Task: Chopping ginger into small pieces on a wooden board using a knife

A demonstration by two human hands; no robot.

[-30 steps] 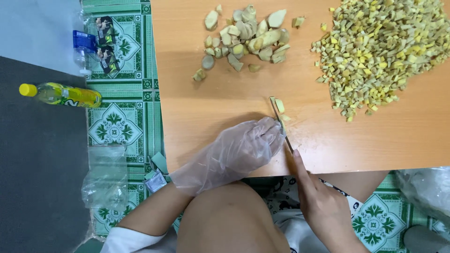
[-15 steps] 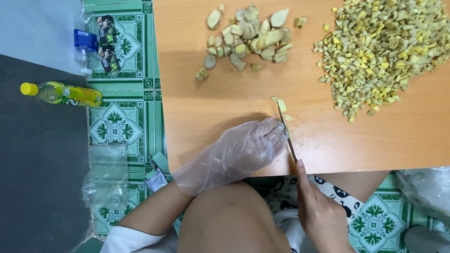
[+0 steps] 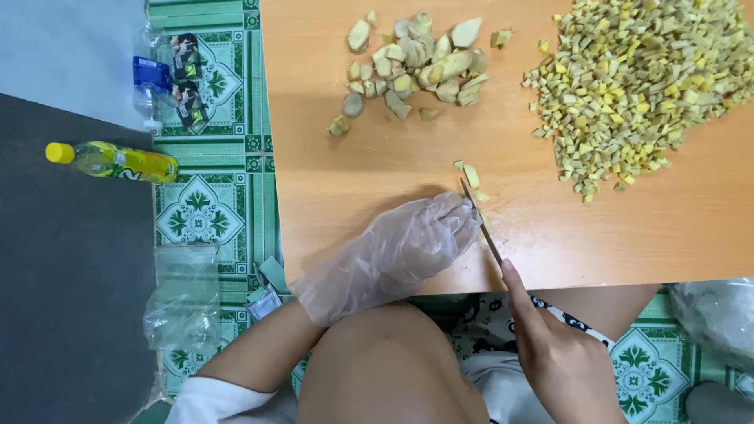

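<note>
Left hand (image 3: 408,247): in a thin clear plastic glove, fingers bunched together w/ tips pressing down on the small pale-yellow ginger piece (image 3: 473,198) at the blade; piece mostly hidden under the glove.
Right hand (image 3: 561,357): bare, closed around the handle of the slim dark-bladed knife (image 3: 481,220), index finger laid along the spine; handle itself hidden in the grip.
Knife: blade tip points away from the person, edge right beside the gloved fingertips, apparently touching.
Piece being cut: near the front edge of the orange-brown wooden surface (image 3: 353,180), roughly centre; a few cut slivers (image 3: 470,174) lie just beyond the blade tip.
Handling, my read: light, firm, fibrous, likely damp & a bit slick; small, so it can roll or skid under the blade. Best held from above, fingertips curled back, flat side down.
Uncut stock: heap of peeled pale ginger chunks (image 3: 420,63), far side of the surface, well apart from the hands.
Done stock: big spread of small yellow-green diced bits (image 3: 644,78), far right.
Floor: green patterned mat (image 3: 208,212) at left w/ a yellow-capped yellow drink bottle (image 3: 114,161), a clear blue-labelled bottle (image 3: 149,78), crumpled clear plastic bag (image 3: 184,302).
Person: seated, bare knee (image 3: 385,369) below the surface edge.
</note>
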